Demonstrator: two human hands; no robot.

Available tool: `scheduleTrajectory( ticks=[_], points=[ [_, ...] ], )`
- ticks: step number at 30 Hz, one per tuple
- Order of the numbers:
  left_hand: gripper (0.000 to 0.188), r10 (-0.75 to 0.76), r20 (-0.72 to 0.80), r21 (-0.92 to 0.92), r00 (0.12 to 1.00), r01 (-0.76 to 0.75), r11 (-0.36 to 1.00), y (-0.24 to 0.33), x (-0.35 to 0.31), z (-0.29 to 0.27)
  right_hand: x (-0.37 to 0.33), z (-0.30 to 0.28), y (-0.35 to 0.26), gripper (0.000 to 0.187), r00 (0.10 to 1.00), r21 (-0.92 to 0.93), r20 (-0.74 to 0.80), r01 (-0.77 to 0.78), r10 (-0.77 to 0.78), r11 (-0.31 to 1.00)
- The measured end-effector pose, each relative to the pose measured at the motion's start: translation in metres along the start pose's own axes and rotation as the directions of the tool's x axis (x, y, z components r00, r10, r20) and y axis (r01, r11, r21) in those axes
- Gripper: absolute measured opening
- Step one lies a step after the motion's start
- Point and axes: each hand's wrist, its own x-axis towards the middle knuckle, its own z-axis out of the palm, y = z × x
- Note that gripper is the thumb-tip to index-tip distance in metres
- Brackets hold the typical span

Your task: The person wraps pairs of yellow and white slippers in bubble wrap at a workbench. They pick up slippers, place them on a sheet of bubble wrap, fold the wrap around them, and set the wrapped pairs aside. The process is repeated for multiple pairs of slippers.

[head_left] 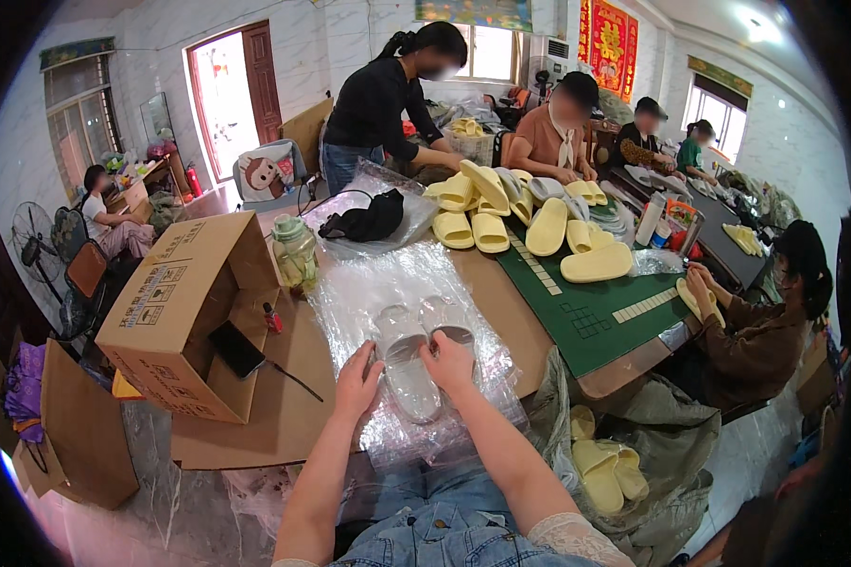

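A pair of pale grey slippers (416, 354), wrapped in a clear plastic bag (388, 293), is held on the desk (284, 416) directly in front of the person. The left hand (359, 378) is laid on the left side of the pair, its fingers (367, 357) curled down over the bag at the slipper's edge. The right hand (447, 364) is set on the right slipper, its fingers (431, 348) pinched narrowly on the plastic near the middle of the pair. Both hands are closed on the bagged pair, which rests flat on a stack of further clear bags.

To the left of the bags, an open cardboard box (189, 312) is tipped on its side, and a black phone (236, 348) is seen lying on its lower flap. A small red bottle (272, 318) stands just beside the box, and a green-tinted water jug (296, 250) stands behind it. A black cloth (364, 223) lies on another clear bag further back.

On the right, a green mat (596, 321) covers part of the desk, and many yellow slippers (501, 213) are heaped at its far end. More yellow slippers (605, 463) are seen in a grey sack (671, 444) below the desk's edge. A seated person in brown (756, 331) holds 1 yellow slipper at the desk's right side, and a standing person in black (378, 104) leans over the far end.
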Motion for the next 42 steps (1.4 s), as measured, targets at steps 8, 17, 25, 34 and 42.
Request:
scheduleTrajectory(
  ticks=[8,17,25,34,42],
  points=[
    [0.045,0.009,-0.054,-0.04,0.998,-0.011,0.999,0.0057,0.0002,0.0001,-0.0029,0.0007,0.0026,0.028,0.999,0.031,-0.03,0.015,-0.014,0.999],
    [0.042,0.003,-0.083,-0.048,0.997,-0.007,0.999,0.0001,0.0,0.0029,-0.0042,-0.0029,-0.0008,0.029,1.0,0.057,-0.013,-0.006,0.006,0.998],
    [0.042,-0.026,-0.052,-0.058,0.998,0.023,0.998,0.0003,-0.0009,0.0018,-0.0053,-0.002,0.0017,0.03,0.999,0.026,-0.043,0.019,-0.017,0.999],
    [0.042,-0.016,-0.056,-0.027,0.998,0.014,1.0,0.0022,-0.0001,0.0015,-0.0036,0.0013,0.0065,0.033,1.0,0.025,-0.012,-0.017,0.017,1.0],
    [0.042,-0.031,-0.057,-0.027,0.998,0.03,0.999,0.0024,-0.0013,0.0017,-0.0049,-0.0043,0.0002,0.032,1.0,0.055,-0.016,-0.025,0.026,0.998]
  ],
)
